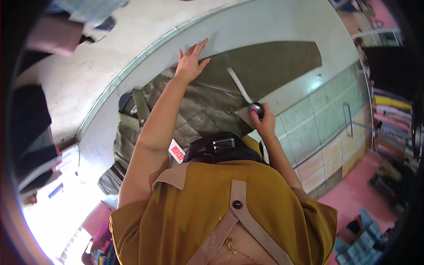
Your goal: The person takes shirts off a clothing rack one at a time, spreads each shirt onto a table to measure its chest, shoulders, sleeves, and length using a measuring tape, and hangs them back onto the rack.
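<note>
An olive-green garment (274, 64) lies spread on the white counter, one long section tapering toward the right. My left hand (191, 65) is at its upper edge, fingers stretched apart, holding nothing. In my right hand (265, 126) is a round, dark tape measure (256, 110), held at the near edge of the garment. From it a white tape strip (238, 84) runs up across the cloth. Folds and seams gather in the middle of the garment, and its lower part is hidden behind my left arm and a black bag (223, 148) at my waist.
The white counter (327, 26) meets a wall behind and has a green-tiled front (304, 115). A white card with red print (176, 151) lies near my body. Stacked folded clothes (393, 115) stand at the right, and dark clothing (31, 119) hangs at the left.
</note>
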{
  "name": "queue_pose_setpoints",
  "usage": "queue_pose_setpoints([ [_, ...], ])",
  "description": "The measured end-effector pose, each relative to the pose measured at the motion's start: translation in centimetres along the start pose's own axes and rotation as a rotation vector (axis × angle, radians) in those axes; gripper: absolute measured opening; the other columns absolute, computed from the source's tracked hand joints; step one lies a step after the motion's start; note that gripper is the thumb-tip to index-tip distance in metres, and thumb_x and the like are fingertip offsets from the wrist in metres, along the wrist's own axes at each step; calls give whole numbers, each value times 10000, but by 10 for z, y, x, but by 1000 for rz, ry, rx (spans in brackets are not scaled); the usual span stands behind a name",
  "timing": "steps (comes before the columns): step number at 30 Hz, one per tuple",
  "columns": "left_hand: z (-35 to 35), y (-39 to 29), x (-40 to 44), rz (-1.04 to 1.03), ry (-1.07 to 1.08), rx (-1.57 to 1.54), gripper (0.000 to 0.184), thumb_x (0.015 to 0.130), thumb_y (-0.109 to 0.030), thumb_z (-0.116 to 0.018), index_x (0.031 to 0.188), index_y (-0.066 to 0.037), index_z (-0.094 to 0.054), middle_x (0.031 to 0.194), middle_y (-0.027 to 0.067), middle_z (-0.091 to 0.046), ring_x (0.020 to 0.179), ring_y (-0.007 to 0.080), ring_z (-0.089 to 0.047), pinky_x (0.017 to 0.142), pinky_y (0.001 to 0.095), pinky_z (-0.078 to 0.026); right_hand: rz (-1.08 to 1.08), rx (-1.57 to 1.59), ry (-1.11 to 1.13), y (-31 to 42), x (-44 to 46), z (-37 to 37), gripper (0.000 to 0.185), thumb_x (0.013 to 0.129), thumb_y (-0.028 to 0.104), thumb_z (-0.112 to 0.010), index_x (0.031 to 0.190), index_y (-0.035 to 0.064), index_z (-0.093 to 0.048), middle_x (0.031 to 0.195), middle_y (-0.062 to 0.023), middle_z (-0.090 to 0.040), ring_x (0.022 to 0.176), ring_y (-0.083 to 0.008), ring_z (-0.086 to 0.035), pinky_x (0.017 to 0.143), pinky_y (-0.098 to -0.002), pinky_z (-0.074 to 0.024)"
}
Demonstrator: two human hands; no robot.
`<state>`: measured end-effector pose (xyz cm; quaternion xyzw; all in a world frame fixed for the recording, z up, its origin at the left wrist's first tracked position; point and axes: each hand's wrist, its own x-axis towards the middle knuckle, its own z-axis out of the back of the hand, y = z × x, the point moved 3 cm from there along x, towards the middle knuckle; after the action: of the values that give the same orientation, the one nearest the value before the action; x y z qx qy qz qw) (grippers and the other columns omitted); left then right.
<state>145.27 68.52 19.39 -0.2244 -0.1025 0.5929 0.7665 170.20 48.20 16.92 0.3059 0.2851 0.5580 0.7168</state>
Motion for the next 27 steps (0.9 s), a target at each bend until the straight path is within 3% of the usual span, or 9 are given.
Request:
queue_pose_setpoints([
  [2,30,26,-27,-73,-223,-52,554,836,-280,-610,1341,-221,-390,1304,86,-475,1250,298,-386,1035,576,-217,-64,241,22,4,1,11,274,798,220,-630,944,8,-537,756,-164,-619,682,-290,-625,614,-342,-483],
  [5,66,104,-92,33,-391,62,521,834,-261,-605,1317,-191,-421,1266,149,-489,1232,296,-405,1016,507,-284,-146,208,172,-1,-8,17,284,783,176,-643,986,-4,-559,863,-166,-616,786,-278,-614,714,-335,-478],
  [7,89,162,-151,315,-445,-3,467,834,-257,-600,1260,-111,-476,1247,146,-503,1194,321,-429,995,441,-316,-21,184,208,-2,-21,5,297,770,173,-656,992,-4,-568,913,-172,-604,824,-290,-605,730,-341,-478],
  [11,76,264,-278,810,-380,380,483,876,-460,-482,1253,-159,-464,1210,142,-526,1132,332,-473,927,460,-384,97,136,357,27,-38,-11,329,735,171,-689,991,-8,-584,1002,-182,-572,907,-328,-580,752,-361,-478],
  [14,80,259,-305,681,-268,120,430,881,-463,-467,1150,-132,-520,1052,168,-605,999,365,-552,822,466,-443,221,57,396,37,-36,-24,326,746,194,-689,963,-26,-585,904,-151,-601,770,-268,-611,676,-340,-487],
  [16,81,252,-301,647,-211,136,406,882,-449,-468,1092,-109,-541,978,183,-618,942,381,-567,785,473,-449,-339,409,498,29,-28,-35,304,781,229,-672,934,-23,-595,791,-87,-611,628,-165,-593,579,-290,-470],
  [17,79,248,-297,611,-140,161,391,884,-435,-469,1033,-86,-562,904,199,-631,886,398,-581,749,480,-455,-330,518,436,35,-23,-36,305,808,272,-651,912,-11,-602,732,-38,-604,565,-96,-555,512,-250,-432],
  [22,67,240,-282,782,-285,82,372,889,-386,-474,1040,-68,-594,948,227,-618,925,405,-571,794,487,-448,-118,561,241,53,54,-52,244,818,251,-638,868,15,-601,758,-35,-608,534,-96,-501,503,-240,-400],
  [27,48,258,-304,1080,-442,-54,380,886,-377,-473,1056,-66,-610,1018,214,-615,981,393,-568,835,456,-457,270,278,29,138,165,-77,287,801,269,-636,830,-12,-588,708,-125,-627,542,-177,-625,545,-290,-470],
])
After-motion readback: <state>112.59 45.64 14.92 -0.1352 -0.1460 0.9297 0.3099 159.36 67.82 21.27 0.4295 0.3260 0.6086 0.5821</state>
